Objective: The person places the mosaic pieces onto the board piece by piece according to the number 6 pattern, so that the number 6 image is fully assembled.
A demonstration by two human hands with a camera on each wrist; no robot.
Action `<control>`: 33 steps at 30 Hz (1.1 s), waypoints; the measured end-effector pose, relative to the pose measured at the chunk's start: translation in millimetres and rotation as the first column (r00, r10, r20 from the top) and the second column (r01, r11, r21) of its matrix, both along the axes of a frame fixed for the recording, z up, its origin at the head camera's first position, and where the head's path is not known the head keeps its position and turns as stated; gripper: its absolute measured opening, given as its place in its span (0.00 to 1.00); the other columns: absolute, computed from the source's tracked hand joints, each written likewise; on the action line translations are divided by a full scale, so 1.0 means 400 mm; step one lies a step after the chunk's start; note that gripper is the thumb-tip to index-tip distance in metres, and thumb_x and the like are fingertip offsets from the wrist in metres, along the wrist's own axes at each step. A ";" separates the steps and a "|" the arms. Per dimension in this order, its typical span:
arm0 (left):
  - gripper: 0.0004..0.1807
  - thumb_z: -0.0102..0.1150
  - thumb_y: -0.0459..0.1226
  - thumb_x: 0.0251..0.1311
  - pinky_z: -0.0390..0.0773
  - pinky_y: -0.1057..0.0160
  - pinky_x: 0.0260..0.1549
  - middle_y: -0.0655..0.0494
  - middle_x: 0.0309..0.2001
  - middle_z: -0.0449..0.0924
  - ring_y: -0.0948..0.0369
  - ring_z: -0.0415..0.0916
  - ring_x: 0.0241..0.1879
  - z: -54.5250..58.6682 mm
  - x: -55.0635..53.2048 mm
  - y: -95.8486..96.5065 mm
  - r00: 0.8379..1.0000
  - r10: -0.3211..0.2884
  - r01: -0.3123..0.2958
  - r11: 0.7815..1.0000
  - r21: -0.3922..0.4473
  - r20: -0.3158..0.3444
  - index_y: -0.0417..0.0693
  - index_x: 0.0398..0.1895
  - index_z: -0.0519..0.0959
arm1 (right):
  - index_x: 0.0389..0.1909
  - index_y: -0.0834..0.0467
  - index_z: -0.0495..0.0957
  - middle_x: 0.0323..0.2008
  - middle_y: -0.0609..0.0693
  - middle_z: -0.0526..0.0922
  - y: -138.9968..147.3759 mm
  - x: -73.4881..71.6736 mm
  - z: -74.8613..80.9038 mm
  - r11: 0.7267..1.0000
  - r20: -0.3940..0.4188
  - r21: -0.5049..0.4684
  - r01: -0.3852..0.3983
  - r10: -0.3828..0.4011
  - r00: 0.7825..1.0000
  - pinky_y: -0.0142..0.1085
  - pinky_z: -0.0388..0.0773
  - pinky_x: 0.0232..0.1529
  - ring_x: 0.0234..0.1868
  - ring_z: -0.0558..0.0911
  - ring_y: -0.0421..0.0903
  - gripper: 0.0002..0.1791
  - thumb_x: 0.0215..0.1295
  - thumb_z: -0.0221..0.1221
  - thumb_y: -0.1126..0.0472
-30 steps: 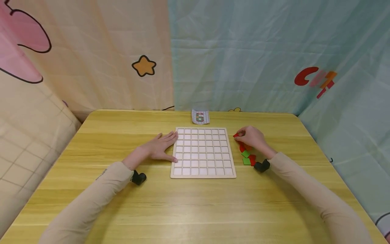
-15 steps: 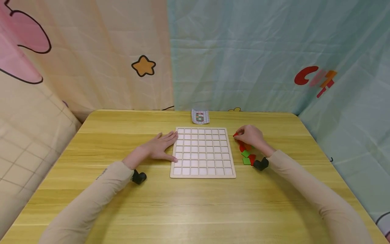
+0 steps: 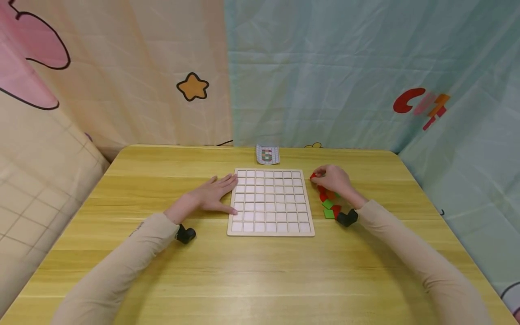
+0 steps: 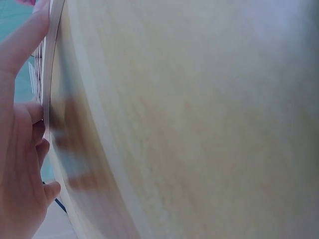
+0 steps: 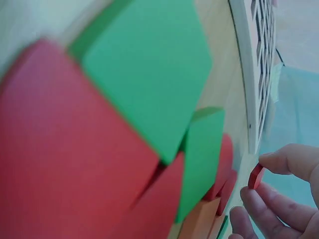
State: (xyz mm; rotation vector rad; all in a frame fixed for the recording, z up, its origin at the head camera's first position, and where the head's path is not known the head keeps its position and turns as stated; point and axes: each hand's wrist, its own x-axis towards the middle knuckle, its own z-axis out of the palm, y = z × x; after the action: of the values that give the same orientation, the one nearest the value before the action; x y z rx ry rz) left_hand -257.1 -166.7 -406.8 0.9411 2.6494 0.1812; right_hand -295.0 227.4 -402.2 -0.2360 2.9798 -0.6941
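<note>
A pale square board (image 3: 270, 198) with a grid of shallow square cells lies on the table. At its left edge rests my left hand (image 3: 211, 195), fingers spread, fingertips and thumb touching the frame. Just past the board's upper right side, my right hand (image 3: 334, 180) pinches a small red tile (image 5: 256, 176) between thumb and fingers, clear of the other tiles. Under and beside that hand lies a loose group: green tiles (image 3: 328, 214), red tiles (image 3: 336, 211) and an orange tile (image 3: 331, 195). The right hand hides part of this group.
Behind the board, near the table's back edge, lies a small paper card (image 3: 267, 155) printed with a grid and a coloured figure resembling a 6. Printed curtains (image 3: 325, 72) hang behind the wooden table (image 3: 260, 275). A black wrist device (image 3: 347, 218) sits close to the loose tiles.
The red tile in my right hand has shifted slightly upward and turned a little, showing more of its face. My left hand stays in place on the board's edge.
</note>
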 end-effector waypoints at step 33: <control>0.59 0.50 0.69 0.55 0.36 0.40 0.73 0.48 0.78 0.31 0.51 0.30 0.77 -0.003 -0.004 0.000 1.000 -0.006 0.006 1.000 -0.010 0.007 0.44 0.77 0.38 | 0.51 0.56 0.82 0.44 0.53 0.86 -0.143 -0.002 0.014 0.986 -0.024 -0.085 -0.144 0.142 0.990 0.37 0.77 0.34 0.38 0.83 0.49 0.21 0.58 0.65 0.51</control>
State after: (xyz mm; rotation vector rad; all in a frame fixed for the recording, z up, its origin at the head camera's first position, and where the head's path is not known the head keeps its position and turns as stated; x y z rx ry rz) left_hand -258.7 -166.9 -408.1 0.9430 2.6382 0.1696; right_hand -295.8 170.0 -396.4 -0.4591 2.9163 -0.8083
